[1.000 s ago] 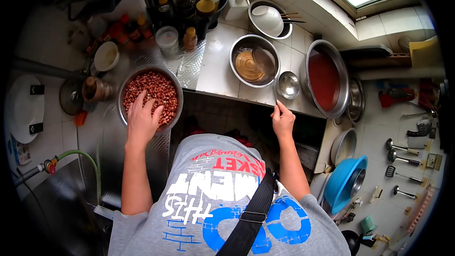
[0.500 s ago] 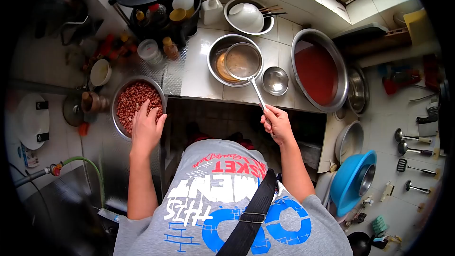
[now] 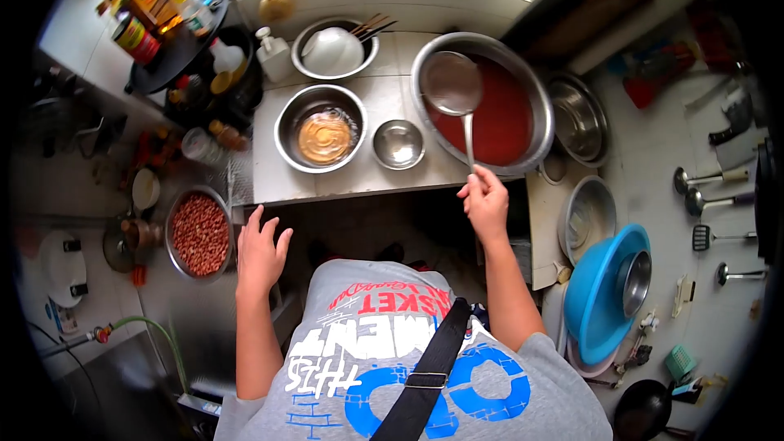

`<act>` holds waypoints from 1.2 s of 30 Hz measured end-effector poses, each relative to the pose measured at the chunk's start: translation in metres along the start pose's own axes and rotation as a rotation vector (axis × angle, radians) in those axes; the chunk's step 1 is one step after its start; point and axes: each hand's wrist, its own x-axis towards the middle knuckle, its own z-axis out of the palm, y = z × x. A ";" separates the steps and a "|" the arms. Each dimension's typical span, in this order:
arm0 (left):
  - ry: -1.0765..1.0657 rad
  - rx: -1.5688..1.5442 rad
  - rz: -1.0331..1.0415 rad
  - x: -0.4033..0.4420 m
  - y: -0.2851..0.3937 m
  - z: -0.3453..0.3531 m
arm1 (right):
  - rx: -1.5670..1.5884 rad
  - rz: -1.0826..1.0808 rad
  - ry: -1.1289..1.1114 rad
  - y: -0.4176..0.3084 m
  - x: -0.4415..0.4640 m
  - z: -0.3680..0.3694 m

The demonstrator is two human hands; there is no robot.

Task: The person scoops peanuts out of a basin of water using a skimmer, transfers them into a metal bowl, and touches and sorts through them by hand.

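My right hand is closed round the handle of a round mesh strainer, whose head hangs over the left part of a wide metal basin of red liquid. Fingers spread, my left hand holds nothing and is just right of a metal bowl of reddish peanuts. Between the hands, on the white tiled counter, stand a metal bowl with a tan, swirled substance in it and a small metal bowl.
Behind these are a metal bowl with an upturned white bowl and chopsticks, and a pump bottle. Bottles crowd a black rack at left. A blue basin stands at lower right; ladles hang on the right wall.
The strainer has moved right in my right hand, from over the bowl with the tan substance to over the red liquid. My left hand has come away from the peanuts. The view has shifted.
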 end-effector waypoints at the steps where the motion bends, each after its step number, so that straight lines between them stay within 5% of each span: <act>1: 0.012 0.001 0.045 0.000 0.002 0.009 | -0.114 -0.011 0.079 0.002 0.009 -0.020; 10: -0.087 0.002 0.154 0.018 0.059 0.020 | -0.890 0.097 0.313 0.021 0.085 -0.130; 17: -0.057 -0.067 0.260 0.059 0.098 0.024 | -0.876 0.234 0.251 0.041 0.130 -0.108; 21: -0.033 -0.439 0.262 0.118 0.127 0.045 | -0.769 0.127 0.205 0.048 0.136 -0.105; 29: -0.042 -0.506 0.242 0.254 0.186 0.104 | -0.426 0.311 -0.154 0.004 0.122 -0.115; 36: 0.097 -0.406 0.648 0.310 0.249 0.106 | -0.439 0.351 0.034 0.004 0.111 -0.149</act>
